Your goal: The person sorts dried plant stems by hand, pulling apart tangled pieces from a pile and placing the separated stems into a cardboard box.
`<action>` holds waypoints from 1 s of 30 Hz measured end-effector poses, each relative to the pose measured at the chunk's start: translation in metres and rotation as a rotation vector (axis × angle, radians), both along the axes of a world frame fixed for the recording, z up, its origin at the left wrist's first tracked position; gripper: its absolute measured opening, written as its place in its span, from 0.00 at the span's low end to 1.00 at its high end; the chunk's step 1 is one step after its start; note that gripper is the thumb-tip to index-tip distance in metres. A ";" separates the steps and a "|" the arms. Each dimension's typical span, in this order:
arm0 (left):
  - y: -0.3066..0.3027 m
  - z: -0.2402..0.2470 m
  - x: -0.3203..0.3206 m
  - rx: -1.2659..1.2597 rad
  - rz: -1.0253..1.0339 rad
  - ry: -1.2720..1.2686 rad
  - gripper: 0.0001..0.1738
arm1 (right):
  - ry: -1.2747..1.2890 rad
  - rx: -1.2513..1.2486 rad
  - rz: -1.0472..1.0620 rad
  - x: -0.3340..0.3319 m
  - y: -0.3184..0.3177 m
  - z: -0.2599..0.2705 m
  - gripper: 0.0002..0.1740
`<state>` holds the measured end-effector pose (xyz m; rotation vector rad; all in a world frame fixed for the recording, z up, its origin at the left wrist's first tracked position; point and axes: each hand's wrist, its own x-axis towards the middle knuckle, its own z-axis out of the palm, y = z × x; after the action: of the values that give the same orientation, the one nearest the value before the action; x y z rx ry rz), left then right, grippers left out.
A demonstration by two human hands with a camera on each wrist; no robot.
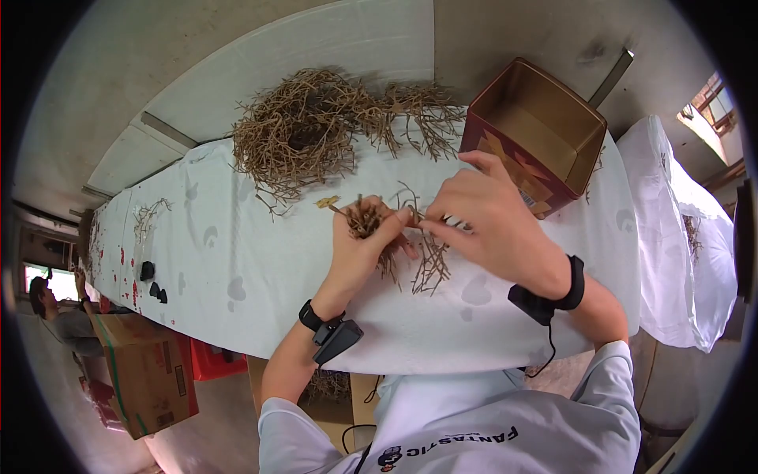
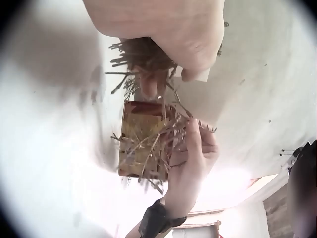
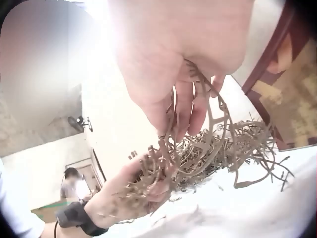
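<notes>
My left hand (image 1: 353, 251) grips a bundle of thin brown dried twigs (image 1: 365, 220), their cut ends sticking up past the thumb. Close to its right, my right hand (image 1: 497, 225) pinches a branching twig (image 3: 220, 119) between thumb and fingers. More twig tips (image 1: 431, 268) hang below the two hands, over the white cloth. In the left wrist view the bundle (image 2: 143, 55) shows under the left palm, with the right hand (image 2: 190, 156) beyond it at the forked stems. Part of the bundle is hidden behind the left fingers.
A large tangled heap of twigs (image 1: 268, 146) lies behind the hands, trailing rightward to a tin box (image 1: 493, 130), dark red outside and gold inside. Small black objects (image 1: 148, 271) and red bits lie at the table's left. A cardboard box (image 1: 150, 379) and another person (image 1: 67, 324) are beyond.
</notes>
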<state>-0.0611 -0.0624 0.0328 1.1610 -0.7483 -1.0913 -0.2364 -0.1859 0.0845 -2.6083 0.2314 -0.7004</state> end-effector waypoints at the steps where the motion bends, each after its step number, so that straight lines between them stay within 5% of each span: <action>1: -0.001 0.002 0.002 0.040 0.050 -0.020 0.11 | 0.002 -0.005 0.004 0.000 -0.007 0.001 0.09; 5: -0.007 -0.010 0.022 0.005 0.284 0.008 0.11 | -0.024 0.364 0.042 -0.002 -0.026 0.004 0.06; 8: -0.007 -0.010 0.029 0.074 0.224 0.130 0.11 | -0.006 0.768 0.153 -0.001 -0.030 0.006 0.04; 17: 0.004 -0.009 0.025 0.085 -0.347 0.357 0.12 | 0.032 0.652 0.270 0.003 -0.027 -0.009 0.05; 30: 0.000 -0.008 0.024 -0.091 -0.110 0.087 0.18 | 0.030 0.438 0.104 0.005 -0.039 -0.019 0.05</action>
<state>-0.0375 -0.0626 0.0244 0.9994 -0.7931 -1.1795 -0.2315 -0.2253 0.0656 -2.1960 0.2275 -0.5072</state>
